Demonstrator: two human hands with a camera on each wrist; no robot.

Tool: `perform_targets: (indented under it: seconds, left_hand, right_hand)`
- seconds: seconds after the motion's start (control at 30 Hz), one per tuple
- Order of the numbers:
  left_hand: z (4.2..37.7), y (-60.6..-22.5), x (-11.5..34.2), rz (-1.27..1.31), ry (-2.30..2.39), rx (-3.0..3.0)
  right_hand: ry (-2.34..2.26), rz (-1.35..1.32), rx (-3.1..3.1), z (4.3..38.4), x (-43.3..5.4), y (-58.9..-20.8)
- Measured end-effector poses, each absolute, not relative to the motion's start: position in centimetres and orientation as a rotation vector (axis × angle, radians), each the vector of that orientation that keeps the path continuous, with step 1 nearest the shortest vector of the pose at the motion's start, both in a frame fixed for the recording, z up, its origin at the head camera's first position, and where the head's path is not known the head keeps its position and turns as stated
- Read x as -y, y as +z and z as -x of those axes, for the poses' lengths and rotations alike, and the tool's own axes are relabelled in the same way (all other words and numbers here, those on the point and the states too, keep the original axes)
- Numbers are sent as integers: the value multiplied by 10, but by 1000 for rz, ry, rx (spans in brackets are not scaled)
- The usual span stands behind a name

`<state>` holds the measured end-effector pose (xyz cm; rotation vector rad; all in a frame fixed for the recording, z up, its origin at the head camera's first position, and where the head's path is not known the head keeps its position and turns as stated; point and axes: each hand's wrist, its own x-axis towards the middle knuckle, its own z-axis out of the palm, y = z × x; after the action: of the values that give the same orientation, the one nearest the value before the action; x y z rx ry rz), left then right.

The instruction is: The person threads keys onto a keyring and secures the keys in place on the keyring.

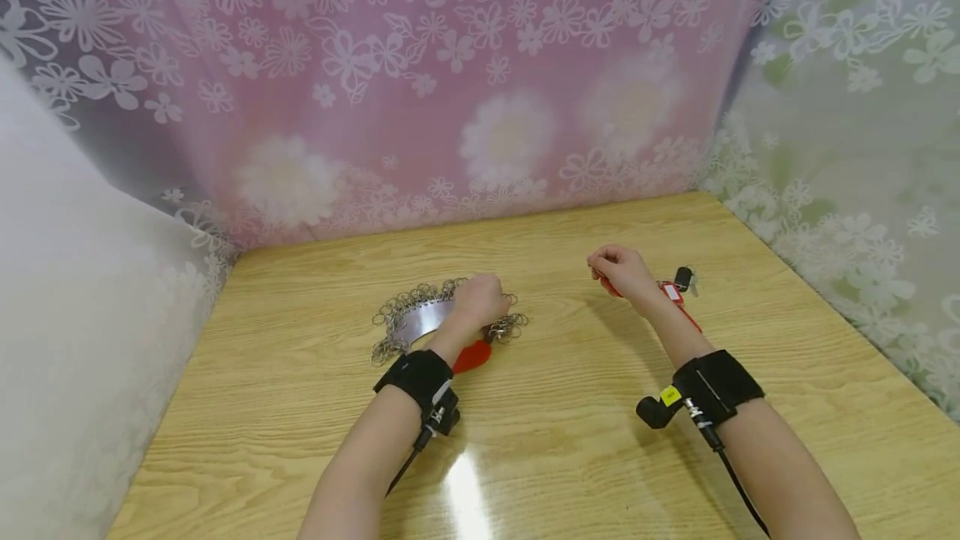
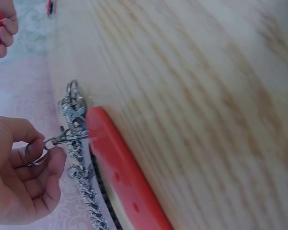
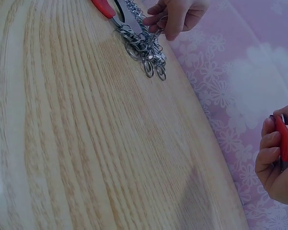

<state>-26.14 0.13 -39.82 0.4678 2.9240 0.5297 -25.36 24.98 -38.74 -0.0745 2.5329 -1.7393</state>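
Observation:
In the head view a curved metal key holder (image 1: 423, 321) lies on the table, its outer edge hung with several metal rings and clips. Its red handle (image 1: 472, 356) faces the near side. My left hand (image 1: 481, 300) is over the holder's right part; the left wrist view shows thumb and fingers pinching one split ring (image 2: 38, 159) hooked at the row of clips (image 2: 77, 115). Raised off the table at the right, my right hand (image 1: 626, 273) grips a small red piece (image 3: 284, 138) with a dark edge, its rest hidden in the fingers.
Beyond my right wrist lie a red key tag (image 1: 672, 292) with a white label, a black fob (image 1: 682, 277) and a key (image 1: 694, 284). Floral cloth (image 1: 525, 107) hangs behind the wooden table (image 1: 555, 440). Each wrist wears a black camera strap (image 1: 720, 386).

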Motion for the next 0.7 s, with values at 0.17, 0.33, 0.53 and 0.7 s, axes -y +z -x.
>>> perform_targets:
  seconds: [0.17,0.33,0.53,0.7]
  left_hand:
    - [262,-395,2,-472,600,-2857]
    - [261,-393,4,-485,661,-2790]
    - [261,-393,4,-501,646,-2793]
    - [262,-394,4,-502,644,-2834]
  right_hand:
    - [-1728,96,-2548,253,-247,-386]
    - [-1712,94,-2563,254,-248,-386]
    - [-1661,74,-2617,261,-250,-388]
    - [-1542,105,-2705,265,-247,-391]
